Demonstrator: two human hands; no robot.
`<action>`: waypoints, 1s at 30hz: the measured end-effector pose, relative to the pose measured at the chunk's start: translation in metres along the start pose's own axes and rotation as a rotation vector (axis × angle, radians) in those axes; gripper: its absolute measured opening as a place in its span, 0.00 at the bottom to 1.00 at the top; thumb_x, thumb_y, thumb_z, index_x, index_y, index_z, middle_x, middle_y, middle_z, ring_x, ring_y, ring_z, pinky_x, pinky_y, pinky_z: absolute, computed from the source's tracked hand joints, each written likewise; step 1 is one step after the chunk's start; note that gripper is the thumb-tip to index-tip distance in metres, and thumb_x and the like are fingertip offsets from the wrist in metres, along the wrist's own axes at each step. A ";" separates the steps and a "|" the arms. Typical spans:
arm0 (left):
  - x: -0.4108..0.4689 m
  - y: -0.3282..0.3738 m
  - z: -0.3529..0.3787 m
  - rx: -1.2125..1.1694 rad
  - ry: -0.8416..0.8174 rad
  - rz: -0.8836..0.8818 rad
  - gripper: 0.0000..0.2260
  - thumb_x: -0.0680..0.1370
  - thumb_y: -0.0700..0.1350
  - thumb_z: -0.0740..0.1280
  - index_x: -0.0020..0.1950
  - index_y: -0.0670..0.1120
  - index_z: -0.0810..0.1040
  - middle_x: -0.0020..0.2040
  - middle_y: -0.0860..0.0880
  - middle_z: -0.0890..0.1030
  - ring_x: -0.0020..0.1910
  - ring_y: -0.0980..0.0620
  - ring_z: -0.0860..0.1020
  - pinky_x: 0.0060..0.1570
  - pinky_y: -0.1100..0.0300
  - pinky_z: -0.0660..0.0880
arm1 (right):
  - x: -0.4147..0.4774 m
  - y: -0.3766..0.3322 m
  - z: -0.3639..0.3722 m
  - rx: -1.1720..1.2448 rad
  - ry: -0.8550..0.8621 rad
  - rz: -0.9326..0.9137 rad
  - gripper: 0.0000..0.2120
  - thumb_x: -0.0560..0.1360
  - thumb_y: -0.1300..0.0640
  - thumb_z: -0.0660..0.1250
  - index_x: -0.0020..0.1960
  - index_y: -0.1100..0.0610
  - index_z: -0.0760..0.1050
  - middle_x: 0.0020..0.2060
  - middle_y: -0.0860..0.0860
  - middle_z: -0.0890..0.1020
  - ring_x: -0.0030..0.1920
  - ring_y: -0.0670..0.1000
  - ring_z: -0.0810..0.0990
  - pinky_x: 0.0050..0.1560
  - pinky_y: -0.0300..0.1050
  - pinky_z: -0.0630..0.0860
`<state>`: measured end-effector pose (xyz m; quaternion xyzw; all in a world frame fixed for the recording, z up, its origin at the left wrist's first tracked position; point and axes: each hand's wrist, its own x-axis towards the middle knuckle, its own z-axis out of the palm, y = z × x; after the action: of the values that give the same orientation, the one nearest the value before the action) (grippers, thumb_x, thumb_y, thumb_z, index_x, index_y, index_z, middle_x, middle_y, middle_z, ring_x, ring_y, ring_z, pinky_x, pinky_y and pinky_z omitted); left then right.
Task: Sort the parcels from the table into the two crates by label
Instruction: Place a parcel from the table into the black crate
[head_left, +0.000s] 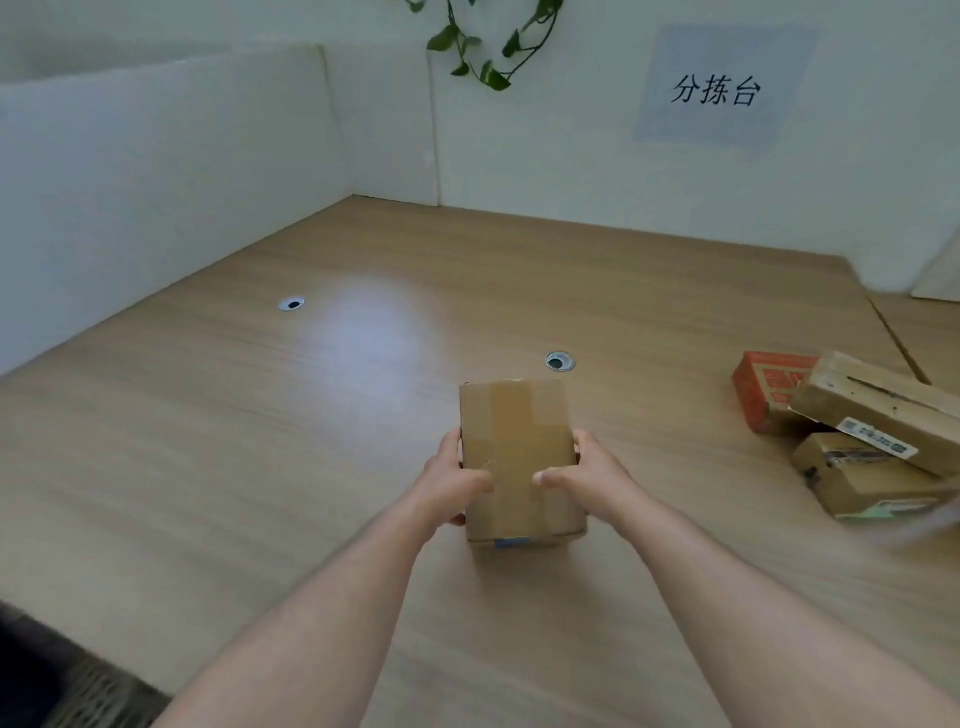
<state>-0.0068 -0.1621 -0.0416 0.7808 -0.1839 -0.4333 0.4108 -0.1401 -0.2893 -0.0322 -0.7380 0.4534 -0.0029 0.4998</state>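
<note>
A brown cardboard parcel (517, 441) with tape down its top is held over the wooden table (260, 441) in the middle of the view. My left hand (454, 478) grips its left side, thumb on top. My right hand (582, 470) grips its right side, thumb also on the top face. A small blue mark shows at the parcel's near bottom edge. At the right edge lies a pile of parcels: a red box (769, 392), a long brown box (883, 415) with a label lying across it, and a smaller brown box (862, 480) beneath. No crate is in view.
White partition panels (156, 171) wall the table at the left and back. A paper sign (722, 88) with characters hangs on the back wall, with a trailing green plant (483, 47) beside it. Two round cable holes (560, 361) (292, 304) sit in the tabletop.
</note>
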 end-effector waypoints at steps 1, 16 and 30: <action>-0.009 -0.006 -0.012 -0.067 0.032 -0.002 0.25 0.75 0.41 0.64 0.68 0.58 0.60 0.55 0.50 0.77 0.54 0.48 0.77 0.56 0.42 0.77 | -0.004 -0.007 0.010 0.073 -0.021 -0.012 0.30 0.71 0.53 0.73 0.68 0.53 0.64 0.53 0.47 0.76 0.53 0.51 0.77 0.49 0.46 0.74; -0.149 -0.094 -0.209 -0.351 0.556 -0.002 0.37 0.64 0.76 0.50 0.65 0.57 0.72 0.62 0.50 0.76 0.59 0.45 0.76 0.46 0.46 0.78 | -0.095 -0.156 0.195 0.078 -0.207 -0.187 0.44 0.60 0.19 0.46 0.62 0.48 0.69 0.55 0.49 0.77 0.53 0.56 0.79 0.47 0.55 0.79; -0.256 -0.230 -0.327 -0.452 0.836 -0.063 0.21 0.80 0.58 0.58 0.68 0.47 0.66 0.59 0.44 0.76 0.54 0.44 0.77 0.50 0.49 0.77 | -0.165 -0.224 0.375 -0.127 -0.390 -0.444 0.19 0.82 0.44 0.52 0.58 0.58 0.69 0.53 0.56 0.77 0.52 0.56 0.77 0.57 0.55 0.77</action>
<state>0.1054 0.2972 0.0024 0.7846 0.1196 -0.1234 0.5957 0.0834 0.1175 0.0198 -0.8354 0.1756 0.0583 0.5175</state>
